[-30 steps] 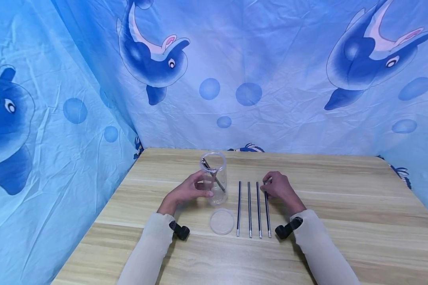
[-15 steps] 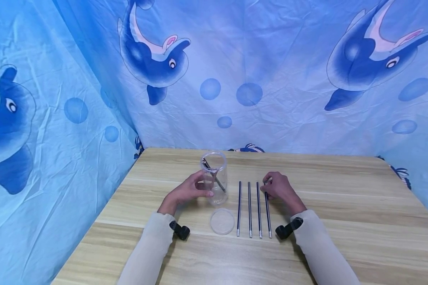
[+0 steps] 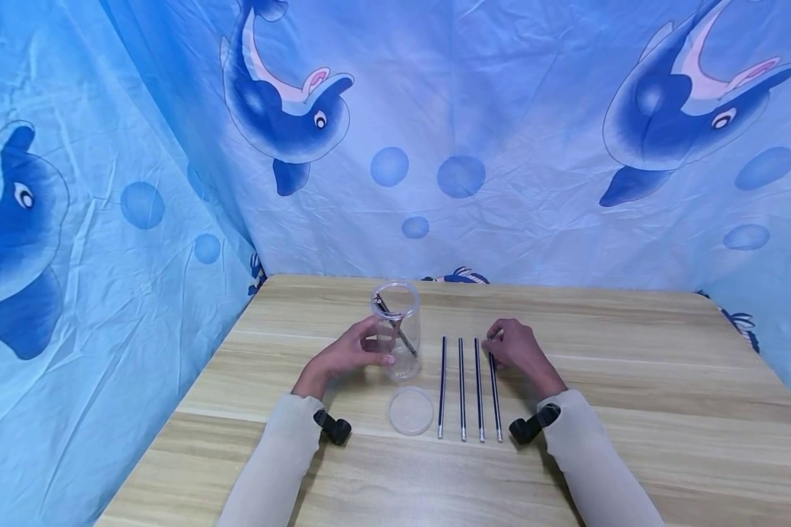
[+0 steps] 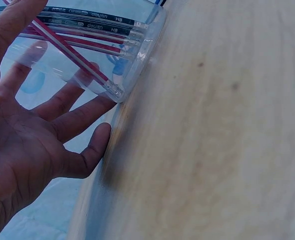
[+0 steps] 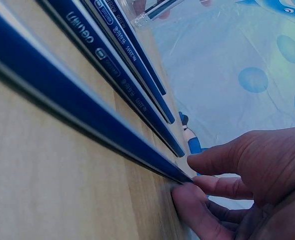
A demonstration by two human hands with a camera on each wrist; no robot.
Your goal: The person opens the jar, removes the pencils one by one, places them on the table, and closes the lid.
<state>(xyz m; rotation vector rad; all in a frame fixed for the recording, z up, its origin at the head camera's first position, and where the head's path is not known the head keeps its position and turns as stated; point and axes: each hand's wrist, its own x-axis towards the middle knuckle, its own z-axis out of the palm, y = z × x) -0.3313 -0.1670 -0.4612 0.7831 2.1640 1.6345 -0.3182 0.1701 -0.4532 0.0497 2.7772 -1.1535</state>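
Note:
In the head view my left hand (image 3: 352,350) holds a clear plastic jar (image 3: 405,369) upright on the table, thumb in front and fingers behind. Several pencils (image 4: 95,19), dark and red, lean inside that jar in the left wrist view. My right hand (image 3: 515,344) pinches the far end of the rightmost dark blue pencil (image 3: 496,399), which lies flat. Its tip is between the fingertips (image 5: 192,197) in the right wrist view. To its left, several more dark blue pencils (image 3: 461,388) lie parallel, their silver-tipped ends towards me.
A clear round lid (image 3: 411,410) lies flat in front of the jar, left of the pencil row. The wooden table (image 3: 666,424) reaches back to a blue cloth (image 3: 534,219) printed with dolphins. A black wrist camera sits on each sleeve.
Both hands stay in place, the left at the jar and the right at the rightmost pencil. That pencil's near end has shifted very slightly to the right.

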